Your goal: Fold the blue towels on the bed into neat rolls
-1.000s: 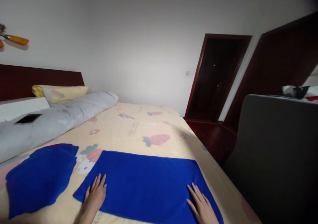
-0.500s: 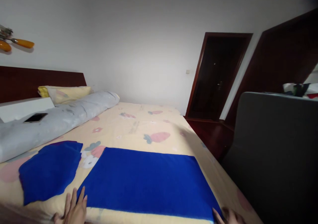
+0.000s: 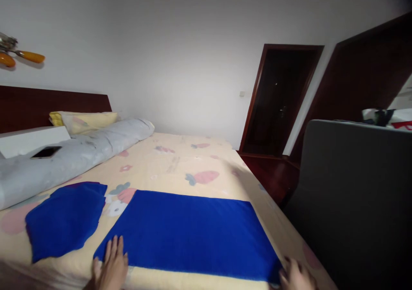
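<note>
A blue rectangular cloth point(image 3: 189, 234) lies spread flat on the bed at the near edge. My left hand point(image 3: 113, 260) rests on its near left corner, fingers stretched out flat. At the near right corner my right hand point(image 3: 296, 275) has its fingers curled in, gripping the edge of the cloth. The lower part of this hand is cut off by the frame. To the left lies a second blue cloth piece point(image 3: 66, 219), irregular in outline, apart from both hands.
The bed point(image 3: 193, 155) has a strawberry-print sheet. A long grey roll point(image 3: 93, 146) with a phone point(image 3: 46, 152) on it lies at the left, by a yellow pillow point(image 3: 88, 122) and the headboard point(image 3: 64, 103). A dark chair back point(image 3: 350, 187) stands close on the right.
My left hand has moved right and onto the cloth's corner, which now reaches further left. My right hand has curled its fingers at the other corner. The view has shifted slightly.
</note>
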The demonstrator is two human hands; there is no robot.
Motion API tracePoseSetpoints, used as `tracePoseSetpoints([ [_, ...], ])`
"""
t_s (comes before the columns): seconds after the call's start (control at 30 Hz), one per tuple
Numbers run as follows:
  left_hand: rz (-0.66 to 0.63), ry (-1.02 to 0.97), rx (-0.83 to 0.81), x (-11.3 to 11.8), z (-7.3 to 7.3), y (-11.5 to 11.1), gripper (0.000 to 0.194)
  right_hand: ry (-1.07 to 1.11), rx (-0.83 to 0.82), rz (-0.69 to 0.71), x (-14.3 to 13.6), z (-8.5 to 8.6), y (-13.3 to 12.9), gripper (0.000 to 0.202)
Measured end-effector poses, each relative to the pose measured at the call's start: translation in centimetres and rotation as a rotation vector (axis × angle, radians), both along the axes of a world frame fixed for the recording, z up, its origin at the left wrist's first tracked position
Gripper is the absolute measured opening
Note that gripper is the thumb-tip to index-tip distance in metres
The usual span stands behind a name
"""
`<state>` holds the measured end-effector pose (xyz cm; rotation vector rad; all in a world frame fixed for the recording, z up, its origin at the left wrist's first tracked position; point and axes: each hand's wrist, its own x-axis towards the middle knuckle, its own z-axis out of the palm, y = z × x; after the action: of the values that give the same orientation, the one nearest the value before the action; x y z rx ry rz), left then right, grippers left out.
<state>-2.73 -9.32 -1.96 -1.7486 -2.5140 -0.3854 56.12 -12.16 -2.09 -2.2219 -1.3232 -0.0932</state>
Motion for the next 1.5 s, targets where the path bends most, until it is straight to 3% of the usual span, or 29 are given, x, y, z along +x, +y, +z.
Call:
tracePoseSetpoints([
  [0.07, -0.139, 0.001, 0.035, 3.6, 0.9, 0.6, 0.060, -0.048, 0.093, 0.099, -4.9, 1.1, 1.3, 0.052],
  [0.13, -0.364, -0.051, 0.050, 8.5, 2.0, 1.2, 0.058, -0.023, 0.160, 0.366, -11.1, 2.2, 2.7, 0.054],
  [0.23, -0.649, -0.105, 0.019, 15.5, 3.2, 1.8, 0.058, 0.060, 0.099, 0.658, -19.8, 3.1, 4.2, 0.055],
  [0.3, -0.738, -0.115, -0.031, 18.4, 3.5, 2.0, 0.058, 0.077, -0.009, 0.790, -23.3, 3.3, 4.7, 0.055],
  [0.37, -0.752, -0.121, -0.086, 19.0, 3.5, 1.9, 0.058, 0.054, -0.108, 0.840, -24.2, 3.3, 4.7, 0.055],
  [0.43, -0.695, -0.123, -0.118, 17.4, 3.3, 1.7, 0.058, 0.013, -0.153, 0.803, -23.0, 3.1, 4.5, 0.058],
  [0.5, -0.577, -0.117, -0.124, 14.3, 3.0, 1.3, 0.060, -0.025, -0.154, 0.706, -20.2, 2.7, 4.0, 0.062],
  [0.7, -0.087, -0.039, -0.067, 3.5, 1.0, -0.8, 0.066, -0.159, -0.164, 0.367, -7.9, 0.2, 1.9, 0.061],
  [0.83, 0.096, -0.177, 0.056, -0.3, -0.6, -1.9, 0.066, -0.235, -0.202, 0.374, -1.7, -1.7, 0.4, 0.050],
  [0.93, 0.159, -0.275, 0.119, -1.1, -1.2, -2.1, 0.064, -0.202, -0.157, 0.275, 0.4, -2.6, -0.2, 0.056],
  [1.03, 0.187, -0.251, 0.140, -0.7, -1.3, -2.1, 0.064, -0.150, -0.128, 0.209, 1.1, -2.9, -0.4, 0.070],
  [1.13, 0.222, -0.214, 0.155, 0.0, -1.2, -2.2, 0.066, -0.126, -0.125, 0.218, 1.3, -2.9, -0.4, 0.078],
  [1.5, 0.189, -0.179, 0.110, 0.0, 0.1, -2.9, 0.065, -0.147, -0.036, 0.217, 0.7, -2.8, -0.8, 0.076],
])
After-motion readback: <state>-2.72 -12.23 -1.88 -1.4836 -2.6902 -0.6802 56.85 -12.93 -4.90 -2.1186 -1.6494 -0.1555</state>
